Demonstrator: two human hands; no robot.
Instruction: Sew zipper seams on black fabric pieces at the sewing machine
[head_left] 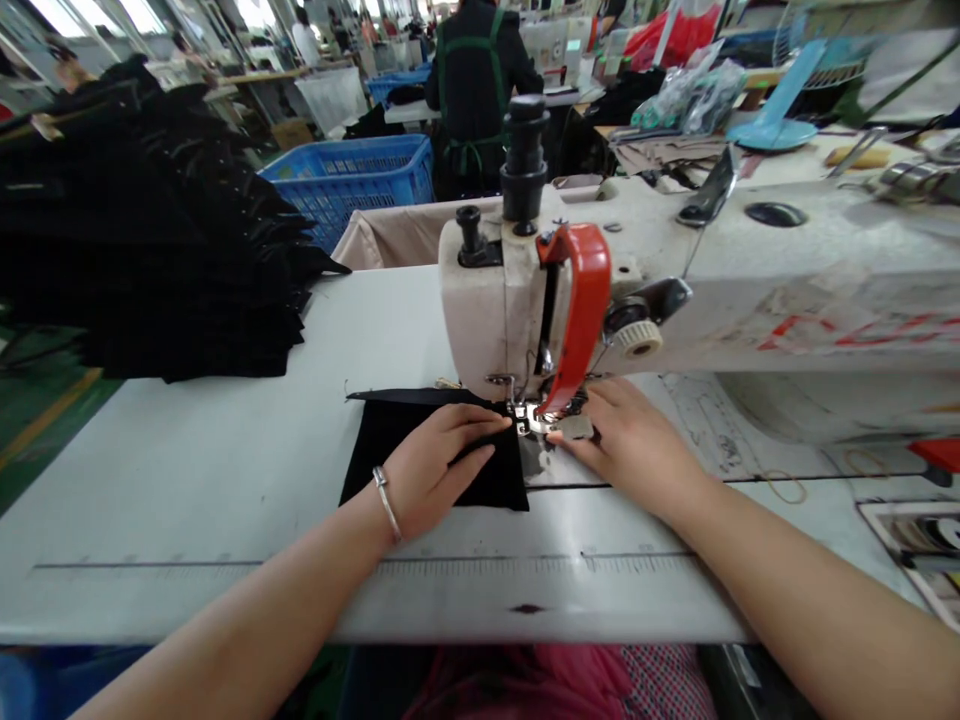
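Observation:
A black fabric piece (435, 420) lies on the sewing table, its right edge at the presser foot (531, 418) of a white sewing machine (487, 310). My left hand (439, 460) rests flat on the fabric, fingers stretched toward the foot and pressing it down. A metal bracelet circles that wrist. To the right of the foot, my right hand (634, 440) has its thumb and fingers around the needle area, partly hidden behind the machine head. Whether it holds anything there does not show. An orange-red lever cover (581, 310) stands in front of the needle bar.
A tall stack of black fabric pieces (150, 230) occupies the table's far left. Behind the table are a blue plastic basket (360, 180) and a beige cloth bin (405, 235). A person (480, 80) works further back. A printed ruler (300, 567) runs along the table's front.

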